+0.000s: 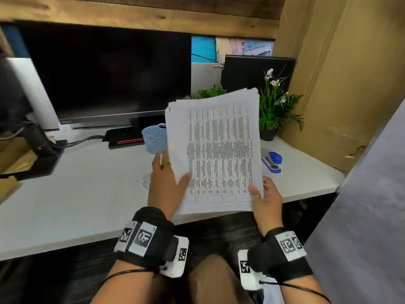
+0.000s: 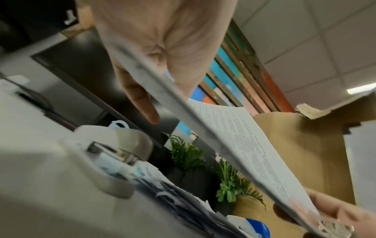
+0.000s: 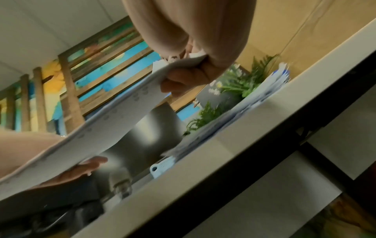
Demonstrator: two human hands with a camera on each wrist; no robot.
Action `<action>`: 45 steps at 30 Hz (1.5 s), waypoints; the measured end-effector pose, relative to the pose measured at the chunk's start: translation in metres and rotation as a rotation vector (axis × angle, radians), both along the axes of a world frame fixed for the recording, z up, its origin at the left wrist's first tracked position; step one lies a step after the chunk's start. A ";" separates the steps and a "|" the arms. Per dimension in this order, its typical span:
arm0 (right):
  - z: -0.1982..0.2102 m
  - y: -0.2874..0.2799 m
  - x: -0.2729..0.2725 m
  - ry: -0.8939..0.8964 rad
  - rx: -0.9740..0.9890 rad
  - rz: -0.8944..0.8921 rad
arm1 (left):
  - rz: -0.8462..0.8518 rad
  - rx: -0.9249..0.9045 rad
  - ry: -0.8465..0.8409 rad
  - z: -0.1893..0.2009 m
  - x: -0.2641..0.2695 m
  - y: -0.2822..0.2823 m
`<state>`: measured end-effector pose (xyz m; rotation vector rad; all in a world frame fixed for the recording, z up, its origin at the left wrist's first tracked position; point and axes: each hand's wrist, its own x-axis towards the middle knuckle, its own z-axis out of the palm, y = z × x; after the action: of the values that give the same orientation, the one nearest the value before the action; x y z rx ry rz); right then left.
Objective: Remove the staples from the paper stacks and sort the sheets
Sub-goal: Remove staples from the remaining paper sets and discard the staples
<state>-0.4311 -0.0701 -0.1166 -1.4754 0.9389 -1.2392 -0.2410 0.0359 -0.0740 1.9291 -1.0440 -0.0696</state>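
A thick stack of printed sheets with a dense table on top is held tilted above the white desk. My left hand grips its left edge, thumb on top and fingers underneath. My right hand pinches the near right corner, thumb on the page and fingers below. The stack sags between the two hands. More loose sheets lie on the desk beneath it. Whether a staple sits in the held stack cannot be told.
A blue and white stapler lies right of the stack. A pale blue perforated basket stands behind my left hand. A dark monitor fills the back, a potted plant and tall cardboard stand at right. A beige desk tool sits under my left hand.
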 end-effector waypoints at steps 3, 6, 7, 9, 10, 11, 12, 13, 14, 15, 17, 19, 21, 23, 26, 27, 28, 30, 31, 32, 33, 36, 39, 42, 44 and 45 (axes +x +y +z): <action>-0.011 0.014 0.019 0.029 0.011 0.101 | 0.046 -0.059 0.197 0.002 0.013 0.024; -0.023 0.029 0.036 0.104 -0.012 0.243 | 0.174 -0.087 0.325 0.000 0.027 0.053; -0.025 0.033 0.041 0.173 -0.041 0.287 | 0.201 -0.089 0.356 -0.003 0.034 0.063; -0.026 0.041 0.049 0.331 -0.089 0.400 | 0.249 -0.033 0.310 -0.011 0.051 0.082; -0.024 0.044 0.052 0.420 -0.124 0.461 | 0.268 0.008 0.253 -0.015 0.058 0.091; -0.020 0.047 0.056 0.512 -0.174 0.509 | 0.286 0.044 0.202 -0.017 0.065 0.100; -0.014 0.048 0.060 0.583 -0.228 0.548 | 0.302 0.071 0.173 -0.019 0.070 0.108; -0.005 0.049 0.064 0.627 -0.263 0.582 | 0.316 0.091 0.157 -0.019 0.075 0.115; 0.003 0.047 0.069 0.635 -0.277 0.627 | 0.332 0.119 0.134 -0.020 0.080 0.122; 0.011 0.044 0.076 0.647 -0.295 0.644 | 0.349 0.164 0.094 -0.019 0.085 0.127; 0.029 0.036 0.097 0.667 -0.396 0.573 | 0.374 0.294 -0.003 -0.020 0.095 0.136; 0.043 0.023 0.122 0.684 -0.429 0.427 | 0.405 0.464 -0.081 -0.022 0.103 0.141; 0.053 0.012 0.148 0.757 -0.410 0.327 | 0.421 0.579 -0.154 -0.023 0.106 0.144; 0.057 0.007 0.170 0.886 -0.427 0.330 | 0.421 0.643 -0.272 -0.025 0.106 0.145; 0.056 0.010 0.193 1.155 -0.432 0.466 | 0.387 0.746 -0.452 -0.027 0.103 0.146; 0.053 0.013 0.199 1.239 -0.392 0.518 | 0.375 0.779 -0.506 -0.028 0.101 0.145; 0.050 0.015 0.203 1.281 -0.344 0.566 | 0.361 0.800 -0.557 -0.028 0.100 0.144; 0.042 0.021 0.209 1.308 -0.278 0.620 | 0.336 0.806 -0.598 -0.030 0.098 0.143; 0.039 0.024 0.210 1.333 -0.285 0.639 | 0.330 0.794 -0.582 -0.031 0.097 0.142; 0.037 0.027 0.212 1.360 -0.305 0.644 | 0.326 0.775 -0.560 -0.031 0.097 0.141; 0.036 0.029 0.213 1.371 -0.314 0.635 | 0.322 0.752 -0.539 -0.031 0.096 0.140; 0.044 0.030 0.207 1.327 -0.251 0.636 | 0.286 0.663 -0.485 -0.029 0.094 0.139; 0.057 0.024 0.193 1.071 -0.143 0.598 | 0.236 0.567 -0.361 -0.031 0.094 0.134; 0.068 0.029 0.179 0.639 0.029 0.582 | 0.189 0.536 -0.304 -0.039 0.099 0.121; 0.072 0.042 0.167 0.409 0.159 0.625 | 0.176 0.518 -0.334 -0.041 0.095 0.110; 0.072 0.049 0.161 0.352 0.192 0.654 | 0.177 0.499 -0.370 -0.039 0.090 0.106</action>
<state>-0.2706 -0.0211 -0.0445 -1.6850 0.6813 -0.4135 -0.1509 0.1417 -0.1135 2.5500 -1.1659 0.1454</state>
